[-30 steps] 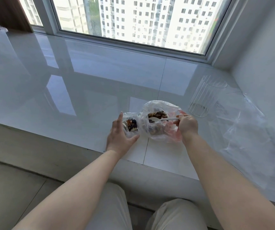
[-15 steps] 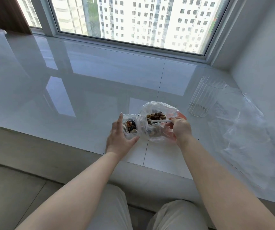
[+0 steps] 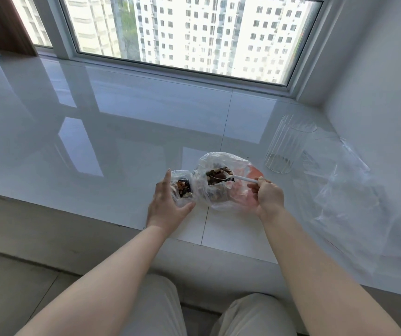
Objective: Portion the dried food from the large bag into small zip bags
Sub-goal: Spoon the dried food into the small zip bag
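Nearest, at six o'clock, lie the person's knees in pale trousers (image 3: 250, 316), and both bare forearms reach from there toward the glossy white sill (image 3: 126, 132); the left hand (image 3: 168, 202), at about eleven o'clock from the knees, cups the small zip bag (image 3: 182, 187) from its left side, the fingers straight up along the plastic and the thumb curved under its near edge, so the bag stands upright with its mouth open and dark and brown dried food visible inside; touching it at its three o'clock side sits the large bag (image 3: 221, 183), clear crumpled plastic with a red patch on its right, mouth open upward, holding a heap of brown dried pieces; the right hand (image 3: 267, 197), at four o'clock from that bag, pinches the handle of a white spoon (image 3: 238, 178) with curled fingers, and the spoon's bowl lies in the large bag's mouth over the food, though whether it is loaded cannot be told; farther at two o'clock a clear ribbed cup (image 3: 289, 146) stands upright on the sill, apart from the bags; at three o'clock loose clear plastic sheeting (image 3: 354, 200) lies spread; farthest, at twelve o'clock, the window (image 3: 189, 32) shows white tower blocks.
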